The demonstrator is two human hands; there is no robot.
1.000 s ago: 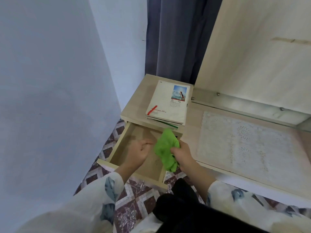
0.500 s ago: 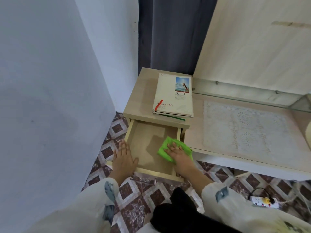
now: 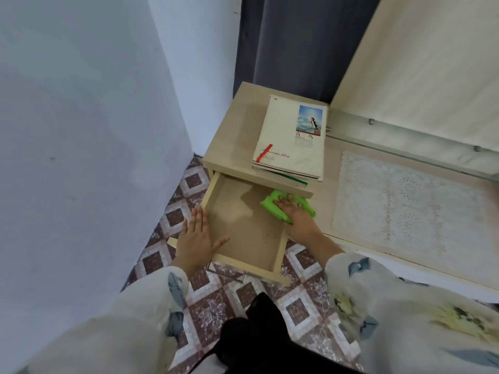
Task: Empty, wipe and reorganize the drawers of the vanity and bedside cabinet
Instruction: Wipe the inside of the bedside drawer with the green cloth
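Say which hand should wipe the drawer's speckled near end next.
Right. The right hand presses flat on the green cloth at the far right of the drawer, with the specks just nearer. The left hand lies flat on the front left corner, bare of cloth.

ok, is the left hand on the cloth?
No, the right hand presses the green cloth in the drawer; the left hand rests flat on its left rim.

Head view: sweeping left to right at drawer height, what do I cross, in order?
Pale wall → left hand → open drawer → green cloth under the right hand → white lace mat.
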